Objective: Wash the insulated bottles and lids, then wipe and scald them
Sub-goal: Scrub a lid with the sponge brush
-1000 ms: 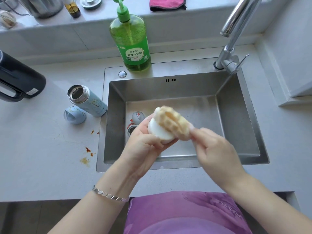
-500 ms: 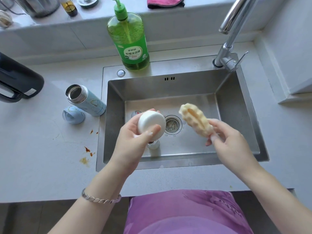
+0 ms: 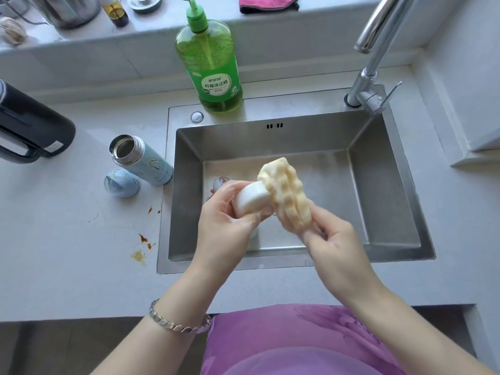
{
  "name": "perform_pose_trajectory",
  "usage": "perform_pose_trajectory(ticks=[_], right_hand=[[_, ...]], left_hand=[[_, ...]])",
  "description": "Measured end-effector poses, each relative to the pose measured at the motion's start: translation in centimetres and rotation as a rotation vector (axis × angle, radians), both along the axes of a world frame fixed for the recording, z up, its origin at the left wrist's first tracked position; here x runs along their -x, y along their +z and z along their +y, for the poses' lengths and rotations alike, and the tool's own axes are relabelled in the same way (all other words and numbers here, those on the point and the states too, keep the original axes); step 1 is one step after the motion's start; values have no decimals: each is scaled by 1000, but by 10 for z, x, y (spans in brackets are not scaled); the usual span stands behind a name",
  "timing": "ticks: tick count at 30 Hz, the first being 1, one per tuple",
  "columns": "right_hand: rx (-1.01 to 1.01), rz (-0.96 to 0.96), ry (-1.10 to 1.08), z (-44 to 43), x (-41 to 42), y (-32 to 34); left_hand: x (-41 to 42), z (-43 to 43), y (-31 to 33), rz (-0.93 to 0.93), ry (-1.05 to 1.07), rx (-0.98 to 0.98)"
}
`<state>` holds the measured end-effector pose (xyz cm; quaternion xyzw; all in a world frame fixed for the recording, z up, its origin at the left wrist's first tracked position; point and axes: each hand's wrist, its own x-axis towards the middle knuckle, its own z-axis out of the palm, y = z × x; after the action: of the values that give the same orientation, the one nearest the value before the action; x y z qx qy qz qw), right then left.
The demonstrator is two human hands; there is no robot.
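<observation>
Over the steel sink (image 3: 389,185), my left hand (image 3: 227,220) grips a white lid (image 3: 250,198). My right hand (image 3: 332,239) holds a yellow bumpy sponge (image 3: 286,193) pressed against the lid's open end. A white bottle with red print (image 3: 220,184) lies in the sink, mostly hidden behind my left hand. On the counter to the left, a light-blue insulated bottle (image 3: 143,161) stands open, with its blue lid (image 3: 121,184) just in front of it.
A green dish-soap bottle (image 3: 209,63) stands at the sink's back rim, the tap (image 3: 370,85) at the back right. A black kettle (image 3: 29,128) sits far left. Orange stains (image 3: 143,239) mark the counter. A pink cloth (image 3: 267,4) lies on the sill.
Half a second ago the sponge was held apart to the right of the lid; now my right hand has brought it back against the lid, which is turned on its side.
</observation>
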<state>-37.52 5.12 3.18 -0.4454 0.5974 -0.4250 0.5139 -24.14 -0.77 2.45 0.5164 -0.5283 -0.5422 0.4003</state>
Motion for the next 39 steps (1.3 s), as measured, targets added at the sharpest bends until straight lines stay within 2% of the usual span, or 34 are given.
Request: perform_pose_trajectory(ticks=[6,11,15,17,19,22,26,30,34,39], right_hand=[[-52,50,-43,-1,4,-6],[6,32,10,5,-4,2],[-211,-37,-33,-6,16,-11],[-338,-50,-45,-2,25,-23],[-380,-65,-90,0,26,-25],[-316,-61,-134,0,29,-22],[-142,5,-103,2,20,-13],[14,242,74,10,-5,-4],[-40,154,-130,-2,16,-13],[-56,78,-28,2,9,-9]], left_hand=[[0,4,-1,17,20,-14],[3,4,0,69,34,-38],[5,6,1,162,108,-118],[4,4,0,133,146,-116],[0,1,-2,66,191,-120],[-7,-2,-7,1,232,-144],[-1,0,-5,-48,122,-96],[9,4,-2,-104,82,23],[8,3,-2,-12,118,-34],[5,8,-4,8,115,-34]])
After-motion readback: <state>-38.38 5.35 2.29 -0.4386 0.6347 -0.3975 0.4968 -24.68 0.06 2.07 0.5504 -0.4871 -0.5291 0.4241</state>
